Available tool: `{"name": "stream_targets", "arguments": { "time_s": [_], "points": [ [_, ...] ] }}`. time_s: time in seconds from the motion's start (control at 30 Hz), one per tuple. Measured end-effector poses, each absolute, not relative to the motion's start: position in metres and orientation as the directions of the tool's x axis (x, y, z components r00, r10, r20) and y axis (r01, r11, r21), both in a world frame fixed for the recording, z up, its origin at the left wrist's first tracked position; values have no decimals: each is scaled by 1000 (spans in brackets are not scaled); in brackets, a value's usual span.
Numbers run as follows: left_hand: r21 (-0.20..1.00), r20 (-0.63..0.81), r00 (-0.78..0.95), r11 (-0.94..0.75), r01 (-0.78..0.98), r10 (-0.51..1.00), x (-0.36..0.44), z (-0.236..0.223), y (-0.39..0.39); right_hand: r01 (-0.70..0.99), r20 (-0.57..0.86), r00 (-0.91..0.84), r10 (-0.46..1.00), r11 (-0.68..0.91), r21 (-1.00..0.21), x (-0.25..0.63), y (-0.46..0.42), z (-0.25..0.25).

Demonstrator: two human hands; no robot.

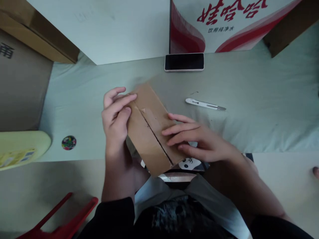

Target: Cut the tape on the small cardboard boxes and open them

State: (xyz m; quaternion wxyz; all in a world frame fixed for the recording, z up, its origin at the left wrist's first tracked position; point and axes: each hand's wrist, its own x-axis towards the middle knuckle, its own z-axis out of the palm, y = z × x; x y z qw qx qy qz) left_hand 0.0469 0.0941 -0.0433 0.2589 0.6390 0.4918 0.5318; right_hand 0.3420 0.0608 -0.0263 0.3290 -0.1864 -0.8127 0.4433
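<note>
A small brown cardboard box point(154, 127) is tilted in front of me, partly beyond the near edge of the bed or table surface. A dark gap runs lengthwise between its two top flaps, with clear tape beside it. My left hand point(116, 116) grips the box at its upper left end, thumb and fingertips on the cardboard. On the right side, my right hand point(194, 136) holds the box with spread fingers pressed on the flap. To the right, a white utility knife point(205, 104) lies on the pale green cloth point(249, 79), blade out.
A phone point(184, 62) with a dark screen lies at the back against a white and red carton point(224, 39). Larger cardboard boxes point(22, 89) stand left, near a yellow-green container point(25, 142) and a round patterned disc point(69, 142). A red stool point(67, 219) stands at lower left.
</note>
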Motion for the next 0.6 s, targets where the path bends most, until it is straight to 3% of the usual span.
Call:
{"name": "stream_targets", "arguments": {
  "time_s": [0.1,0.23,0.6],
  "points": [
    [873,383,-67,-337,353,921,45,-43,95,9,337,-690,640,473,-881,343,61,-27],
    [903,366,-186,-300,306,912,45,-45,97,81,181,-631,755,296,-952,354,59,-35],
    [970,242,-498,-188,156,833,-4,-62,106,307,-235,-593,770,-54,-950,336,63,-48]
  ]
}}
